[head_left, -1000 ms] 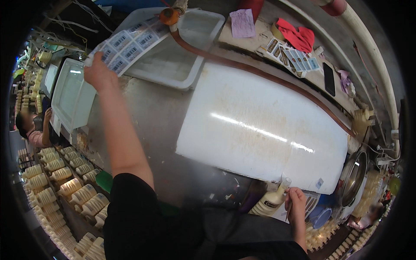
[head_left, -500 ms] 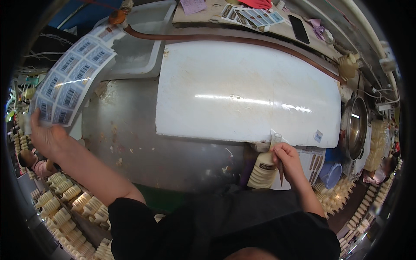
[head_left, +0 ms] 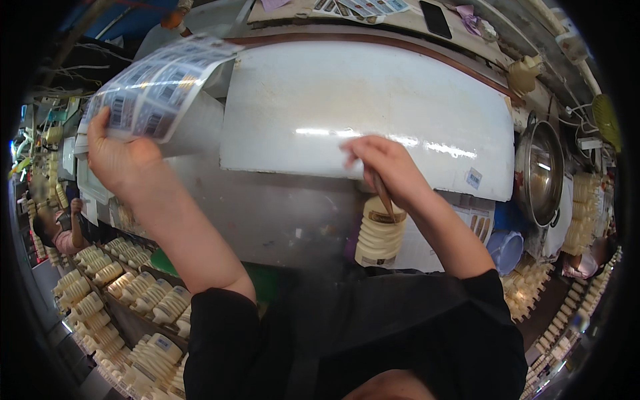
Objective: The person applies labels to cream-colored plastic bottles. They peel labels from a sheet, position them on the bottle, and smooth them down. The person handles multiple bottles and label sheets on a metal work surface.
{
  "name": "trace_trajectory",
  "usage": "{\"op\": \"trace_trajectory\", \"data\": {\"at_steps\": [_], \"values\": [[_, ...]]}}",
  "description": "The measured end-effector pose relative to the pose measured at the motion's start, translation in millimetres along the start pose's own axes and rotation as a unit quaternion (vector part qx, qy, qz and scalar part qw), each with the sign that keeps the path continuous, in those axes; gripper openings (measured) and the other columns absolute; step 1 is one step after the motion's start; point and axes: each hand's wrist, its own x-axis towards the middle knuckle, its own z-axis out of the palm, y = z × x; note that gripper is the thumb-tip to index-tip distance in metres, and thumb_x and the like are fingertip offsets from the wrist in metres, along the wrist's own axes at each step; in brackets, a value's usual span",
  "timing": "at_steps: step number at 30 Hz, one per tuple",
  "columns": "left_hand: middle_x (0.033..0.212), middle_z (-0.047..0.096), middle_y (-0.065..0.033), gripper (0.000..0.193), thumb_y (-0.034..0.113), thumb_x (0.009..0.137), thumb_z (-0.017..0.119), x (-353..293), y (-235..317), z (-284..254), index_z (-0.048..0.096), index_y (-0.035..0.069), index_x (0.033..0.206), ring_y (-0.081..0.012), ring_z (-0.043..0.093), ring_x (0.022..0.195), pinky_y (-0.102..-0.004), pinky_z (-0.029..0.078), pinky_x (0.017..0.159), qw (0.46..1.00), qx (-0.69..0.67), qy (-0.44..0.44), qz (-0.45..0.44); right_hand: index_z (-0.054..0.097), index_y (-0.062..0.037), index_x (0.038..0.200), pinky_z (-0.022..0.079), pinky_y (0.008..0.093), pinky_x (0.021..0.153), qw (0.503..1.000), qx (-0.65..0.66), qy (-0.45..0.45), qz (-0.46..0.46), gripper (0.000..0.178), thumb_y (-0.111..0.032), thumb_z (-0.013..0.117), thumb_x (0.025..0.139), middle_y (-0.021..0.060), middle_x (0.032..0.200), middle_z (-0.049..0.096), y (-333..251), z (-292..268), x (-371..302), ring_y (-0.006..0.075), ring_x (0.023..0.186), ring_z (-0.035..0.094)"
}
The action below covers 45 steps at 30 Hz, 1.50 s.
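My left hand [head_left: 127, 157] grips the near edge of a curved, glossy sheet of barcode labels [head_left: 160, 83], thumb on top. The sheet is blurred and bends up and away over the bench's left side. Over the near edge of the white board [head_left: 300, 87] is my right hand [head_left: 390, 163], its thumb and forefinger reaching left and smeared by motion. A slim, pointed brown tool [head_left: 383, 195] is tucked in its closed lower fingers, pointing down. Just beneath stands a ribbed cream bottle [head_left: 379, 237], its neck hidden behind that hand. One small label [head_left: 473, 177] sits on the board's right corner.
A brown hose [head_left: 360, 39] runs behind the board. On the back ledge lie a black phone [head_left: 435, 19] and label sheets [head_left: 363, 7]. A metal pan [head_left: 541, 173] and blue tub [head_left: 507, 252] stand right. Many bottles [head_left: 160, 303] fill the lower left, near another person [head_left: 63, 233].
My left hand has moved the label sheet rightward and up. My right hand has let go of the bottle's neck and moved up-left over the board, keeping the brown tool.
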Motion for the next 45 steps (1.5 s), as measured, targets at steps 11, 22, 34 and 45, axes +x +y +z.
{"op": "trace_trajectory", "data": {"at_steps": [11, 22, 34, 45], "values": [[0.137, 0.058, -0.0124, 0.052, -0.002, 0.091, 0.06, -228, -126, -54, 0.046, 0.0, 0.141, -0.0273, 0.056, 0.128, -0.0449, 0.043, 0.113, 0.917, 0.015, -0.038, -0.397, 0.064, -0.0125, 0.089, 0.027, 0.0227, 0.042, 0.959, 0.252, 0.089, 0.099, 0.037, -0.048, 0.063, 0.097, -0.0038, 0.061, 0.053, 15, -50, 52, 0.0073, 0.048, 0.043], [0.153, 0.044, -0.0194, 0.053, 0.027, 0.095, 0.065, -256, -130, -214, 0.049, 0.003, 0.139, -0.0359, 0.04, 0.144, -0.0486, 0.033, 0.119, 0.795, -0.103, -0.096, -0.59, 0.068, -0.0075, 0.093, 0.028, 0.0235, 0.044, 0.991, 0.091, 0.08, 0.053, 0.017, -0.024, 0.062, 0.089, -0.0045, 0.064, 0.053, 31, -120, 65, 0.0065, 0.05, 0.039], [0.131, 0.062, -0.0106, 0.047, 0.002, 0.09, 0.058, -159, -124, -234, 0.052, 0.004, 0.137, -0.0274, 0.06, 0.12, -0.045, 0.05, 0.103, 0.876, 0.002, 0.11, -0.469, 0.067, 0.0035, 0.122, 0.03, 0.021, 0.033, 0.978, -0.011, 0.205, 0.028, 0.04, -0.003, 0.06, 0.084, 0.0016, 0.071, 0.068, 40, -135, 99, 0.0048, 0.036, 0.04], [0.119, 0.066, -0.0125, 0.033, -0.002, 0.089, 0.062, -90, -96, -193, 0.058, -0.003, 0.122, -0.0237, 0.064, 0.112, -0.041, 0.05, 0.098, 0.925, 0.079, -0.051, -0.369, 0.061, -0.0066, 0.135, 0.056, 0.0359, 0.071, 0.825, -0.477, 0.258, -0.159, 0.054, -0.028, 0.074, 0.088, 0.0082, 0.093, 0.072, 4, -3, 88, 0.0209, 0.073, 0.07]]}}
